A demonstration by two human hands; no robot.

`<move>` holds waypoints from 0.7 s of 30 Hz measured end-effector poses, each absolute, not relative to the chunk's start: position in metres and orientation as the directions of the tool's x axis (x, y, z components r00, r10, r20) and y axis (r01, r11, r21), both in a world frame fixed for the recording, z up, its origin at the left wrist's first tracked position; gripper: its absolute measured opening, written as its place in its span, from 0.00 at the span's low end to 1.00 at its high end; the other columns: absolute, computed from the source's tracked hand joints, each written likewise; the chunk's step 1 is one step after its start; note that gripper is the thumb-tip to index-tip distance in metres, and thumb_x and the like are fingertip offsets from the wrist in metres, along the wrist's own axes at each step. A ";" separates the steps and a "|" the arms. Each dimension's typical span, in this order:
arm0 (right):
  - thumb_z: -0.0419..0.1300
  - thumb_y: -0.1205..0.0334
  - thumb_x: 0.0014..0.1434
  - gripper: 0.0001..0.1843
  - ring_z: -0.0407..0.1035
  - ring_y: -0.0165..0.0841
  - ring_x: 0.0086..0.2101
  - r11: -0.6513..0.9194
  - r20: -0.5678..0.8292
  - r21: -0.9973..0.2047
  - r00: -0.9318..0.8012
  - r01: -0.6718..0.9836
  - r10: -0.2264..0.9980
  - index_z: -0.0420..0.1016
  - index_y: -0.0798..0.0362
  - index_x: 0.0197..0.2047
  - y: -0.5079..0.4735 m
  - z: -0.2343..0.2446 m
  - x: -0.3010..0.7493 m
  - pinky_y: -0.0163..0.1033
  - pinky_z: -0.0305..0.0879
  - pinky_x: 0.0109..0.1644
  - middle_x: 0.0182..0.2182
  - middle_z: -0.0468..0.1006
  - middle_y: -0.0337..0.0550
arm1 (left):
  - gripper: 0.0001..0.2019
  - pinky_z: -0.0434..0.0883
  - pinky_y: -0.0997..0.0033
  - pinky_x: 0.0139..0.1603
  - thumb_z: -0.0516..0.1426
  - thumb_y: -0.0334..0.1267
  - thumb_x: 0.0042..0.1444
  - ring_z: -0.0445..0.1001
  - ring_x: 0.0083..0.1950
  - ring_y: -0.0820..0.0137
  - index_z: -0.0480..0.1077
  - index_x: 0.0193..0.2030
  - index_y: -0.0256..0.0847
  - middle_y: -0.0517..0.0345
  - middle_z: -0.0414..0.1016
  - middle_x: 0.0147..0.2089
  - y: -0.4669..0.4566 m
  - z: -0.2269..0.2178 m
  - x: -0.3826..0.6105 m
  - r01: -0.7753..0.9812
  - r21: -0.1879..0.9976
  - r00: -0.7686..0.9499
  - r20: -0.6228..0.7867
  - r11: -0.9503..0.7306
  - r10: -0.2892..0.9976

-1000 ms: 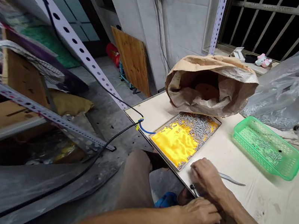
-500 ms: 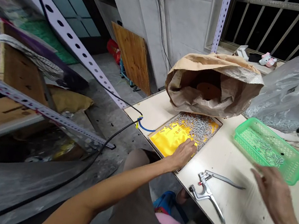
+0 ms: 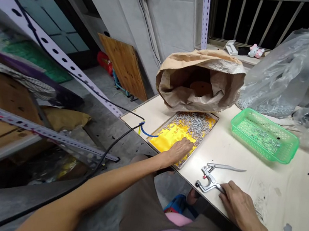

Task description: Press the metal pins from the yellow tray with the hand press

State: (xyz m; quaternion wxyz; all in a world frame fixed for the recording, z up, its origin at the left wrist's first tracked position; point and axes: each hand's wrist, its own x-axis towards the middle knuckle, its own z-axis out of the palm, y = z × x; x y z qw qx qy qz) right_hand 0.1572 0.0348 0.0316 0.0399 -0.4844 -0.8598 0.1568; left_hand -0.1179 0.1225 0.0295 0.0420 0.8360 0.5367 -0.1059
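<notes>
My left hand point(image 3: 178, 150) lies flat, fingers stretched, on the yellow cloth lining of a shallow tray point(image 3: 169, 133) that holds several small silver metal pieces point(image 3: 194, 122). My right hand point(image 3: 236, 202) rests on the white table point(image 3: 251, 170) near its front edge, fingers curled over the lower handle of metal pliers point(image 3: 211, 176). The pliers lie on the table with their jaws pointing left and their upper handle free.
A crumpled brown paper sack point(image 3: 201, 82) lies open behind the tray. A green plastic basket point(image 3: 264, 135) with a few silver pieces stands to the right. Clear plastic bags point(image 3: 278, 72) sit at the back. Metal shelving point(image 3: 50, 52) and a black cable point(image 3: 102, 150) are on the left.
My right hand came back from near the green basket and closed on the pliers' handle. My left hand stayed on the yellow tray. The view shifted slightly.
</notes>
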 end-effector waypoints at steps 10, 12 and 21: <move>0.46 0.66 0.62 0.09 0.67 0.30 0.30 0.433 -0.163 -0.271 -0.484 0.860 0.860 0.66 0.51 0.35 0.032 0.031 0.152 0.35 0.56 0.29 0.32 0.70 0.41 | 0.08 0.69 0.66 0.44 0.47 0.26 0.62 0.67 0.47 0.63 0.66 0.41 0.34 0.46 0.69 0.43 0.128 0.041 -0.108 0.790 -0.093 0.562 -0.283 -0.606 0.777; 0.46 0.67 0.62 0.09 0.67 0.30 0.30 0.424 -0.175 -0.265 -0.476 0.866 0.862 0.66 0.51 0.34 0.031 0.031 0.151 0.35 0.55 0.29 0.31 0.70 0.41 | 0.08 0.69 0.66 0.44 0.47 0.25 0.61 0.67 0.48 0.62 0.67 0.39 0.35 0.45 0.69 0.43 0.128 0.042 -0.108 0.777 -0.070 0.586 -0.284 -0.626 0.759; 0.46 0.67 0.62 0.09 0.67 0.30 0.30 0.427 -0.168 -0.284 -0.483 0.858 0.859 0.66 0.50 0.35 0.031 0.029 0.152 0.35 0.55 0.29 0.32 0.69 0.41 | 0.06 0.67 0.73 0.37 0.50 0.26 0.54 0.71 0.35 0.70 0.64 0.30 0.38 0.55 0.71 0.31 0.126 0.053 -0.113 0.947 0.260 0.237 -0.168 -0.189 0.957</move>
